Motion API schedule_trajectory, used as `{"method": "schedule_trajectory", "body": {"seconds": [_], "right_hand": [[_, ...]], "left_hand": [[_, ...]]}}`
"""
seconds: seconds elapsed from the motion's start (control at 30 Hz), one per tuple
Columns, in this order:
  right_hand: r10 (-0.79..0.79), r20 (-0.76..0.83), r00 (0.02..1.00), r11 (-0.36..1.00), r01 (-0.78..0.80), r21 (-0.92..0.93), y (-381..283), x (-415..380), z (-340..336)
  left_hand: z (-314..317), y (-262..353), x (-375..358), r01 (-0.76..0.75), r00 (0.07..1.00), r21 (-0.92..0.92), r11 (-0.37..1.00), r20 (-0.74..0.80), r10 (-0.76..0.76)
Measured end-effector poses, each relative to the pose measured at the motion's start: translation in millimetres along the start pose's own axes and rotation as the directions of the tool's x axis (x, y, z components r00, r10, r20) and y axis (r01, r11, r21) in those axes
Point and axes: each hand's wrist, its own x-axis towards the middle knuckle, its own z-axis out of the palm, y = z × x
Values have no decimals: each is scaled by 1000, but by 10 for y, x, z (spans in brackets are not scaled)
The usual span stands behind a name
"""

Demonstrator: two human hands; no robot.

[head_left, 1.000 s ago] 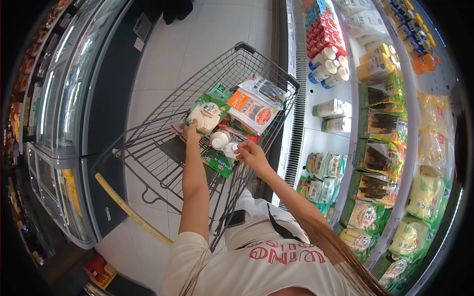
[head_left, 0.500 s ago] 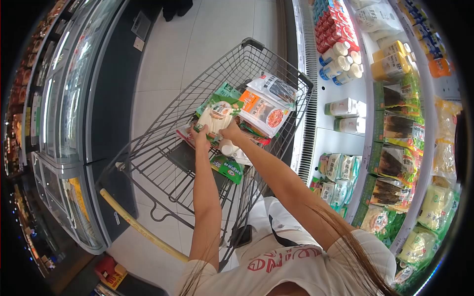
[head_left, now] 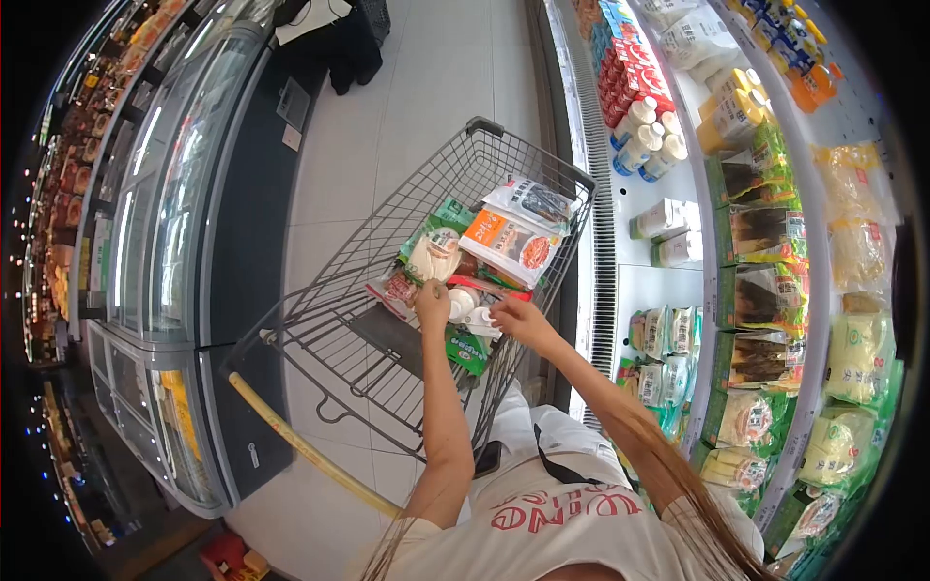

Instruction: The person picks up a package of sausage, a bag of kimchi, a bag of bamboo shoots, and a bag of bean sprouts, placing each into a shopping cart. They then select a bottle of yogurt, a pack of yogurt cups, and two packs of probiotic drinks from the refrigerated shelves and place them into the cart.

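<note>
In the head view, my left hand (head_left: pixel 432 302) is closed on the lower edge of a green-edged packet of pale noodles (head_left: pixel 436 254) in the shopping cart (head_left: pixel 334 334). My right hand (head_left: pixel 518 320) is off the packet, its fingers apart, with the fingertips right by a white bottle (head_left: pixel 480 317). Just beyond the bottles, a white and orange food pack (head_left: pixel 509 242) lies against a clear bag with dark contents (head_left: pixel 531 201). A green packet (head_left: pixel 467 351) lies beneath the bottles, partly covered by them.
Refrigerated shelves on the right hold bagged noodles (head_left: pixel 854 358), white bottles (head_left: pixel 639 150) and red packs (head_left: pixel 635 82). A glass-fronted cooler (head_left: pixel 160 242) lines the left side. The cart's yellow handle (head_left: pixel 305 450) is at lower left. Up the aisle stands a person in dark clothes (head_left: pixel 354 44).
The noodle packet has gone from both hands' grip to lying lower in the cart with only my left hand on it. My right hand has moved right, to the bottles.
</note>
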Motion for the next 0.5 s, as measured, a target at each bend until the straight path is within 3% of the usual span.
{"method": "schedule_trajectory", "body": {"seconds": [0.07,0.13,0.2,0.27,0.37,0.4,0.5], "right_hand": [[5,-69,998,986,-17,-164,136,-548,-315],[15,-150,989,949,-61,-310,125,-1070,-453],[0,-265,964,890,-121,-439,136,-1612,-655],[-28,-368,929,858,-166,-485,21,-2060,-718],[-310,-460,832,827,-3,-562,-69,-2577,-813],[-229,-544,807,878,-70,-474,-134,-2755,-825],[-459,-571,680,802,41,-596,-387,-2993,-887]], "left_hand": [[-138,686,-479,-142,987,63,988,-64,146],[-183,1331,-992,-278,960,190,942,38,276],[-84,1654,-1434,-465,874,10,885,163,458],[117,2016,-1904,-601,719,-165,782,314,620],[397,2485,-2393,-619,540,-363,696,447,714],[423,2567,-2431,-611,524,-388,691,455,719],[416,3022,-2584,-603,495,-402,689,488,718]]}}
